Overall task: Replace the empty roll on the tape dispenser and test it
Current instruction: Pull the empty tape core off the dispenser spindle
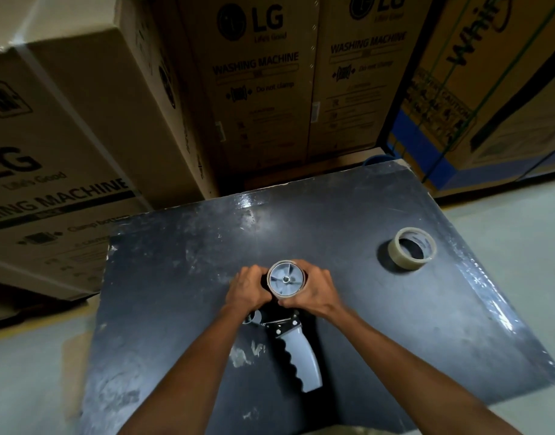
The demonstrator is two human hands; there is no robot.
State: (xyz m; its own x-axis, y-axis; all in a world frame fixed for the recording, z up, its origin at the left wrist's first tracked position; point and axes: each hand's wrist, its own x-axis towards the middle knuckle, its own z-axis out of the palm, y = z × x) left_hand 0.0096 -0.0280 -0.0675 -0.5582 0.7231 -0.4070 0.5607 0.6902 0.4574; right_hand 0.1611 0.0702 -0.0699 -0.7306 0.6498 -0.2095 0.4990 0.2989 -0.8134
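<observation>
- Two hands meet on the tape dispenser (288,315), which lies on its side on the dark table top (348,215) just in front of us.
- Our left hand (247,290) curls around the left side of the roll (287,296) seated on the dispenser's grey hub (285,279), fingers wrapped against its rim.
- Our right hand (314,294) closes on the right side of the same roll, thumb near the lower edge; both hands are clasped on the roll, one on each side.
- We see the hub's spokes and centre pin through the roll's open face, so the roll sits around the hub; whether it is fully seated we cannot tell.
- We see the dispenser's grey handle (303,361), with its dark ridged grip edge, pointing back toward us and resting on the table; neither hand touches it.
- A black metal frame with rivets joins the handle to the hub end, partly hidden under our wrists.
- A second roll (411,248) lies flat on the table, well apart to the right and farther from us, touched by nothing; it looks like a thin ring with little or no tape on it.
- Large cardboard boxes (260,89) printed "LG" and "WASHING MACHINE" stand behind and left of the table, and a further carton (489,89) with blue bands stands at the right.
</observation>
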